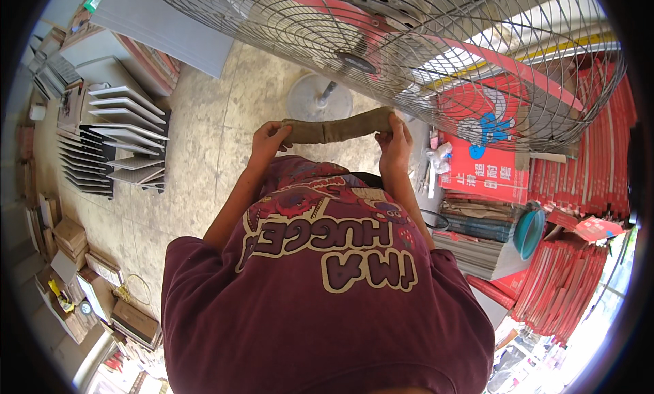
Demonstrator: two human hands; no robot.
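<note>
A long olive-brown strip, seemingly folded cloth [334, 130], is stretched sideways in front of my chest. My left hand [271, 138] pinches its left end between thumb and fingers. At the other end, slightly higher, my right hand [396, 139] grips it the same way. The strip sags a little in the middle, where a dark crease or seam crosses it. Just beyond it, the round grey base [315, 100] of a stand rests on the floor.
A large caged fan [381, 46] with red blades looms close above my hands, reaching to the right. Red cartons [565, 285] and a teal basin [528, 234] stand at right. At left are a rack of tile panels [129, 132] and wooden boxes [136, 322] on the concrete floor [197, 183].
</note>
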